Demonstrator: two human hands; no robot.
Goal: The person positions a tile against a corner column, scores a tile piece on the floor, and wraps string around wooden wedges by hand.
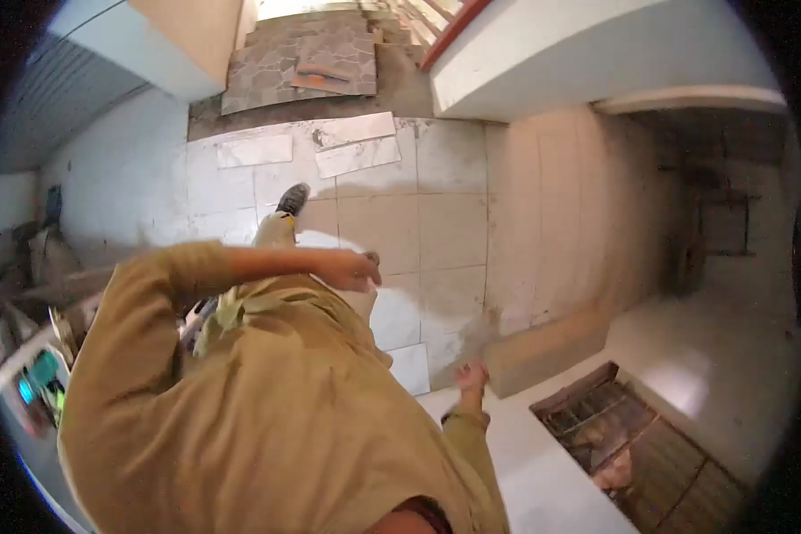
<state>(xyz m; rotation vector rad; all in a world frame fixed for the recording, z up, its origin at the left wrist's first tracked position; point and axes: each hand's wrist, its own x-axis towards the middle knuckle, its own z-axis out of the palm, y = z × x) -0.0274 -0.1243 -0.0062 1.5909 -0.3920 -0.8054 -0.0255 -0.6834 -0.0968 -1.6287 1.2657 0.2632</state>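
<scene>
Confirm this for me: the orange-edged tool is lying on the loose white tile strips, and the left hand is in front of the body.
Not quite. The head view shows the orange-edged tool on the stone-patterned slab, not on the loose white tile strips. The left hand is in front of the body, as you say.

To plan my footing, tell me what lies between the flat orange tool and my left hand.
From tool to left hand, the head view shows grey stone-patterned panel, two white rectangular tiles, then tiled floor.
</scene>
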